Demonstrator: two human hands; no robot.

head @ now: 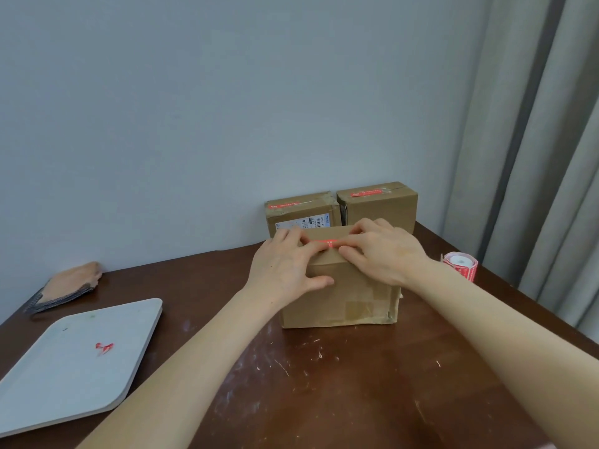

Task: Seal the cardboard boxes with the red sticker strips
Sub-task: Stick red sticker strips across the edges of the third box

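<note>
A thin, flimsy red sticker strip (325, 244) is pressed flat by both hands, left hand (287, 262) and right hand (385, 251), fingers spread, onto the stiff, seemingly light cardboard box (340, 296) at the desk's (324, 384) twelve o'clock.

This looks like a plain room in a home or small office used as a makeshift packing spot, not a warehouse. A bare pale grey wall (227, 92) stands at the far side, and long grey curtains (534, 157) hang at the right. The dark brown wooden bench (324, 384) is scratched and flecked with white marks. Small worn cardboard boxes (303, 210) sit against the wall, a roll of red stickers (462, 265) lies at the right, and a grey tray (64, 377) at the near left.
</note>
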